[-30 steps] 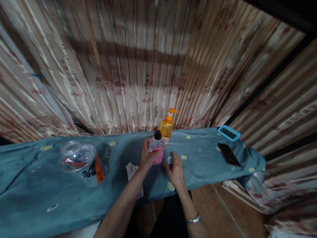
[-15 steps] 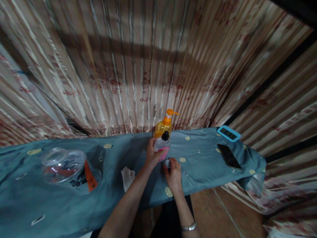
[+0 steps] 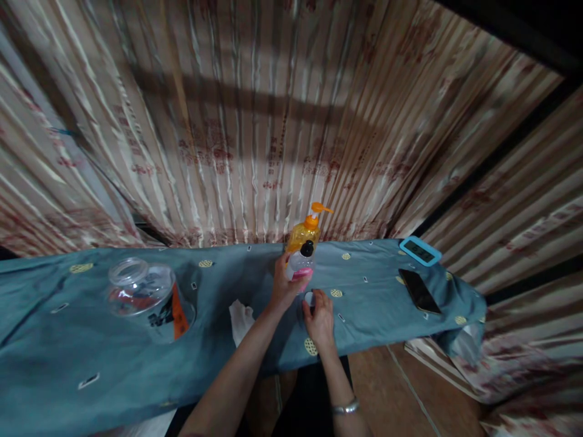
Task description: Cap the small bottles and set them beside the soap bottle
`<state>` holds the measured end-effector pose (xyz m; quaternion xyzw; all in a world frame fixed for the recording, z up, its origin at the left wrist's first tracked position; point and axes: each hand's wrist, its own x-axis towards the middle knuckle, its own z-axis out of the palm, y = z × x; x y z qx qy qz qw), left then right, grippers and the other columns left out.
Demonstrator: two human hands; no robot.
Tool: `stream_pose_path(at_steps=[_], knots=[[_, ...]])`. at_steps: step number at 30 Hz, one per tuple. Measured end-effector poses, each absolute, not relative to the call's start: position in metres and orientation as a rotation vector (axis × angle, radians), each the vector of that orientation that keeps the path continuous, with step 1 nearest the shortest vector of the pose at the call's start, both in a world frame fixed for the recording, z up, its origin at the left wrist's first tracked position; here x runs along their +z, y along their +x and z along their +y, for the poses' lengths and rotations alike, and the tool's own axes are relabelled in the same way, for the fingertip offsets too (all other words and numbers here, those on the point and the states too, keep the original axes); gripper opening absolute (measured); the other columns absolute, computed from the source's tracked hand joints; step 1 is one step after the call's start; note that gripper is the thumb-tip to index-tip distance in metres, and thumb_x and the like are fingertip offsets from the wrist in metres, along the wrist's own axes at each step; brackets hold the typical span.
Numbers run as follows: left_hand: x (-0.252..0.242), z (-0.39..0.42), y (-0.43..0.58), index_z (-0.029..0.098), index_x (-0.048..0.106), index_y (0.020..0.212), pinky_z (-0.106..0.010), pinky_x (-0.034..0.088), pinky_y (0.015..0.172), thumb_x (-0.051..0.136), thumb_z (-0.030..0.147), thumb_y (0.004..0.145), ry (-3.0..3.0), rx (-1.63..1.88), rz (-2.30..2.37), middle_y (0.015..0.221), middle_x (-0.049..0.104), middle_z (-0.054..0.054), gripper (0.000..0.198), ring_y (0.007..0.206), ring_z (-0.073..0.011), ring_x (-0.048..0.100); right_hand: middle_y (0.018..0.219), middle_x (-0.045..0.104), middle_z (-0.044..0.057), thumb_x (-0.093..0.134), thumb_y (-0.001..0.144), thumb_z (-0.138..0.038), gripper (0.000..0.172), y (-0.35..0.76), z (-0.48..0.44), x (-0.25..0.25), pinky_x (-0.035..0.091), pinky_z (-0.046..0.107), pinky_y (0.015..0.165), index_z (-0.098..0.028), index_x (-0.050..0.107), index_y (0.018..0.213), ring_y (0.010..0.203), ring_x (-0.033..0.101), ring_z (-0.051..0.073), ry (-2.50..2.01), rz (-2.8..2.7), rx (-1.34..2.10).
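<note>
My left hand (image 3: 283, 287) grips a small clear bottle (image 3: 300, 264) with a pink label and a black cap, held upright just above the teal cloth on the table (image 3: 91, 358). My right hand (image 3: 319, 317) rests on the cloth beside it, fingertips pinching a small white round piece (image 3: 310, 298). Directly behind the small bottle stands an orange pump bottle (image 3: 304, 233).
A clear plastic jar (image 3: 143, 294) lies on its side at the left. A crumpled white tissue (image 3: 240, 318) lies near my left forearm. A black phone (image 3: 418, 290) and a blue-framed clock (image 3: 420, 250) sit at the right end. Striped curtains hang behind.
My left hand has carried the small bottle farther back, close to the pump bottle. My right hand's fingers have closed onto the small white piece.
</note>
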<state>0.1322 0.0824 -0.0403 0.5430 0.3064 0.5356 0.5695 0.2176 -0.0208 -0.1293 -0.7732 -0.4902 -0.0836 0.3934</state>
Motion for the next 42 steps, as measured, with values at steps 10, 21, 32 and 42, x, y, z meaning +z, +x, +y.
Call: stream_pose_path(at_steps=[10,21,32,42], knots=[[-0.051,0.029,0.023,0.026,0.053,0.131,-0.051,0.039,0.112,0.079,0.037,0.071,1.417,1.26,0.881,0.141,0.055,-0.013,0.066,0.133,-0.0301,0.052,0.118,0.063,0.024,0.037,0.096,-0.054,0.058,0.224,-0.021,-0.137,0.044,0.053,0.097,-0.007,0.058,0.123,0.112,0.056,0.035,-1.907,-1.224,-0.225],[-0.066,-0.018,-0.113,0.025,0.063,0.11,-0.049,0.055,0.098,0.076,0.053,0.07,1.296,1.283,1.253,0.116,0.069,-0.009,0.05,0.109,-0.0292,0.068,0.125,0.059,0.027,0.03,0.1,-0.055,0.065,0.189,-0.039,-0.141,0.042,0.052,0.098,-0.003,0.055,0.128,0.118,0.051,0.037,-1.906,-1.276,-0.281],[-0.045,0.013,-0.123,0.025,0.038,0.144,-0.053,0.032,0.117,0.083,0.049,0.064,1.413,1.687,1.438,0.151,0.04,-0.015,0.095,0.143,-0.0351,0.038,0.117,0.063,0.026,0.028,0.097,-0.062,0.071,0.188,-0.024,-0.139,0.043,0.053,0.094,-0.005,0.06,0.122,0.108,0.055,0.036,-1.92,-1.243,-0.234],[-0.001,0.074,-0.106,0.016,0.01,0.155,-0.05,0.022,0.121,0.09,0.04,0.052,1.391,1.737,1.484,0.161,0.021,-0.024,0.133,0.15,-0.0358,0.025,0.109,0.064,0.031,0.024,0.09,-0.075,0.087,0.192,-0.02,-0.129,0.044,0.056,0.093,-0.001,0.066,0.11,0.106,0.058,0.041,-1.926,-1.194,-0.133]])
